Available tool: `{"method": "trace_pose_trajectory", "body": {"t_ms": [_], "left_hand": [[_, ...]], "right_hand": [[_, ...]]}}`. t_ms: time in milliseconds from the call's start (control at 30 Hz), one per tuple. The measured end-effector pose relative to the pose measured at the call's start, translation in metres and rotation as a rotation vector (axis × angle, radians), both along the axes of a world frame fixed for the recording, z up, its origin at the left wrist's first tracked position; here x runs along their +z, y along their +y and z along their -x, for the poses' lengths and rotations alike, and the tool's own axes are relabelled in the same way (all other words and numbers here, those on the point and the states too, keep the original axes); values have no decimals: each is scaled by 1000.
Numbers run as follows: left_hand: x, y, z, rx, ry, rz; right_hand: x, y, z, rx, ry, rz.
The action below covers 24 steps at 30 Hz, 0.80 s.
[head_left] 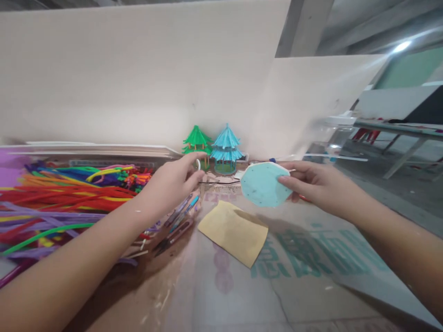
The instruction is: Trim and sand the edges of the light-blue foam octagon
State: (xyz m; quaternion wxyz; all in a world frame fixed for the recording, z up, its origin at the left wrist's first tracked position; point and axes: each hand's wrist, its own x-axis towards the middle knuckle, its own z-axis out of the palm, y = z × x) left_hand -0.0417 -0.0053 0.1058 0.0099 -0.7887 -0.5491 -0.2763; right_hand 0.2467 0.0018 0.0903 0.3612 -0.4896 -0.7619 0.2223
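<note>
My right hand [313, 183] holds a flat, light blue many-sided card piece [263, 184] by its right edge, thumb on top, lifted above the table. My left hand [173, 182] reaches forward with its fingertips pinched on a small white ring-like thing [198, 164] that I cannot name. Just beyond it stand a small green pavilion model [197, 142] and a blue pavilion model [225, 147] against the back board. A tan paper sheet [233, 231] lies on the table below both hands.
A heap of coloured pipe cleaners [58, 198] fills the left side. Scissors, pens and small tools [178, 221] lie under my left wrist. The table is covered with printed cardboard [304, 276]. A clear plastic box [334, 133] stands at the right, by the table's edge.
</note>
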Motion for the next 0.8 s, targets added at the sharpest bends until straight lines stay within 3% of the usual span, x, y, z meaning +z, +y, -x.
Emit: {"method": "trace_pose_trajectory", "body": {"t_ms": [67,133,267,400,500,600,700,733,800], "left_hand": [[-2,5,2,53,48,-70],[-7,12,3,20,102,-114],[-20,41,-8,39,280,156],[-32,74,-27,78,278,217],[-30,81,-37,50,192,226],[-23,72,-51,-99,49,251],[-19,53,-71,-534,-374,406],[-18,46,-78,-604,-503,426],[-15,32,-85,-570,-675,425]], "right_hand": [[3,-1,-3,-29,-45,-6],[5,-1,-5,-50,-61,-7],[6,-1,-6,-45,-59,1],[10,0,-12,-37,-159,-31],[14,4,-23,-40,-198,-46],[13,11,-27,-57,49,3],[4,17,-17,-45,410,25],[1,17,-13,-3,478,38],[-4,15,-4,112,521,80]]}}
